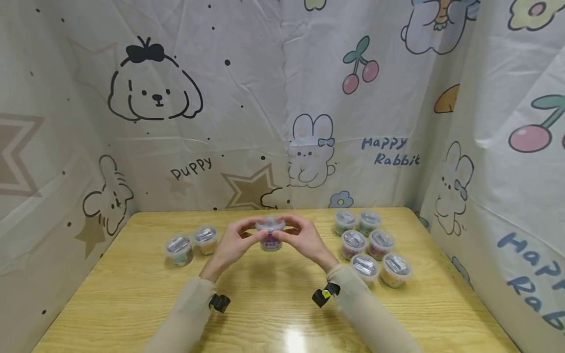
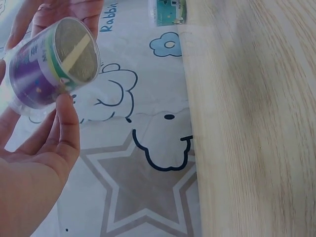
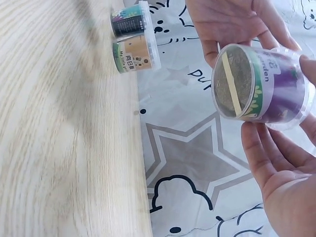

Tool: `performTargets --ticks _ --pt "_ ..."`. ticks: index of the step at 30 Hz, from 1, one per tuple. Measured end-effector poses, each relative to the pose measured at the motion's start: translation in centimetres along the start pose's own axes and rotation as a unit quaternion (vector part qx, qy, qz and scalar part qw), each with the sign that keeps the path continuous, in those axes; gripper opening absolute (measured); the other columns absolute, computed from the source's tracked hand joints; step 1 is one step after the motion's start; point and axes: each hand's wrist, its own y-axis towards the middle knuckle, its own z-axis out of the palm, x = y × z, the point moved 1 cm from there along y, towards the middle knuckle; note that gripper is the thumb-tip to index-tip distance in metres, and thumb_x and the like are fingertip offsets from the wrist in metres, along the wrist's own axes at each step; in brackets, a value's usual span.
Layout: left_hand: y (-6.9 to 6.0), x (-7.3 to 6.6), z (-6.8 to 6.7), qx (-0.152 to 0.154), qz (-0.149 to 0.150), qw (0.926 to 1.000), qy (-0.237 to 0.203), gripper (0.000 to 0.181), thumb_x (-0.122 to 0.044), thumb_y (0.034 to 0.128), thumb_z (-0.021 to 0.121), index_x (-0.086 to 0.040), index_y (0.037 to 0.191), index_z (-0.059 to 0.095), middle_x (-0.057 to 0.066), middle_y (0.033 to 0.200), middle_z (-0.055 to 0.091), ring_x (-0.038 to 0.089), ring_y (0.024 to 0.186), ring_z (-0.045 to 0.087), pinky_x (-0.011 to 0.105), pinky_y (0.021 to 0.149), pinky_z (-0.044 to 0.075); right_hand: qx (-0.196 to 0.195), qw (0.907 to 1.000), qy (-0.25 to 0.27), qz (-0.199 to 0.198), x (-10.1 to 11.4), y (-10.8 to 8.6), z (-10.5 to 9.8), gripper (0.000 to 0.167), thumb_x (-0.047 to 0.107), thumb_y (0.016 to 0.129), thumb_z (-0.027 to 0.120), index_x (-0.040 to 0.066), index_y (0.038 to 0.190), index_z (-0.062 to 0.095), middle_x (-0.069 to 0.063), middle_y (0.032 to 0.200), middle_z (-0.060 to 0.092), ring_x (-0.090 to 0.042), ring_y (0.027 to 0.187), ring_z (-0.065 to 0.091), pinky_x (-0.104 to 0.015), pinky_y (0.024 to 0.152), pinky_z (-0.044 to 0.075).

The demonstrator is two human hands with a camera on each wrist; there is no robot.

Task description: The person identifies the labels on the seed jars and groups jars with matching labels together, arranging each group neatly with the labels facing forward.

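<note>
Both hands hold a clear plastic tub with a purple label (image 1: 270, 242) above the table, near its back edge. My left hand (image 1: 235, 241) grips its left side and my right hand (image 1: 307, 240) its right side, thumbs facing me and fingers around the rim. A translucent lid (image 1: 265, 225) is on top. Through the base of the tub (image 2: 34, 81), the left wrist view shows brownish, soil-like contents and a flat pale stick (image 2: 76, 53). In the right wrist view, fingertips of my right hand (image 3: 284, 168) touch the tub's side (image 3: 276, 91).
On the wooden table (image 1: 265, 304), two similar lidded tubs stand at the left, one teal and dark (image 1: 179, 249), one orange (image 1: 205, 239). Several more tubs (image 1: 368, 245) stand in paired rows at the right. Printed cloth (image 1: 247, 122) hangs behind and at both sides.
</note>
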Motion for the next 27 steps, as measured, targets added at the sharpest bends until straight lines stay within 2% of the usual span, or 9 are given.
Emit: performTargets --ticks 8,10,15,18,22,25,27 --pt "-0.1 -0.2 -0.1 0.024 0.0 0.9996 0.013 0.032 -0.014 0.0974 0.062 -0.003 0.127 0.062 0.017 0.126 0.063 0.033 0.115 0.057 0.027 0.082 0.052 0.018 0.9994 0.031 0.0 0.0 -0.2 -0.3 0.032 0.015 0.092 0.069 0.006 0.122 0.063 -0.015 0.12 0.065 -0.027 0.108 0.063 -0.036 0.093 0.054" --pt "0.1 0.2 -0.1 0.027 0.004 0.9995 0.016 0.032 -0.015 0.0972 0.062 -0.005 0.127 0.062 0.015 0.125 0.064 0.03 0.112 0.059 0.029 0.082 0.053 0.024 0.999 0.039 -0.004 0.0 -0.2 -0.3 0.031 0.014 0.093 0.068 0.006 0.123 0.063 -0.016 0.122 0.064 -0.024 0.109 0.062 -0.037 0.095 0.053" --pt "0.1 -0.2 0.0 0.041 0.009 0.999 0.018 0.031 -0.014 0.0961 0.064 -0.006 0.126 0.063 0.016 0.121 0.064 0.021 0.096 0.064 0.03 0.077 0.055 0.043 0.9977 0.051 -0.008 0.0 -0.3 -0.5 0.031 0.013 0.094 0.067 0.004 0.124 0.062 -0.015 0.13 0.06 -0.023 0.117 0.059 -0.042 0.1 0.05" --pt "0.1 -0.6 0.0 0.042 0.01 0.9989 0.018 0.031 -0.011 0.0954 0.064 -0.004 0.125 0.063 0.018 0.121 0.064 0.021 0.091 0.065 0.027 0.074 0.054 0.05 0.9979 0.04 -0.003 0.3 -0.3 -0.6 0.033 0.015 0.093 0.068 0.006 0.125 0.062 -0.015 0.13 0.06 -0.025 0.118 0.06 -0.041 0.1 0.051" --pt "0.6 0.7 0.0 0.039 0.007 0.999 0.021 0.031 -0.01 0.0947 0.065 -0.004 0.125 0.063 0.017 0.123 0.064 0.02 0.093 0.065 0.027 0.073 0.054 0.051 0.9983 0.023 0.016 0.8 -0.2 -0.7 0.037 0.019 0.091 0.072 0.011 0.125 0.063 -0.012 0.129 0.061 -0.027 0.117 0.063 -0.037 0.097 0.053" --pt "0.9 1.8 0.0 0.041 0.008 0.999 0.018 0.032 -0.01 0.0948 0.065 -0.006 0.126 0.063 0.016 0.125 0.063 0.02 0.096 0.065 0.027 0.074 0.055 0.052 0.9978 0.02 0.035 1.0 -0.2 -0.8 0.038 0.021 0.09 0.074 0.013 0.125 0.063 -0.01 0.132 0.06 -0.029 0.12 0.061 -0.038 0.098 0.053" --pt "1.0 2.0 -0.1 0.044 0.01 0.9989 0.014 0.032 -0.011 0.0948 0.065 -0.007 0.126 0.063 0.015 0.126 0.063 0.021 0.096 0.065 0.028 0.075 0.056 0.052 0.9976 0.014 0.044 1.1 -0.2 -1.0 0.039 0.022 0.088 0.075 0.014 0.124 0.064 -0.009 0.134 0.058 -0.032 0.122 0.06 -0.04 0.097 0.053"
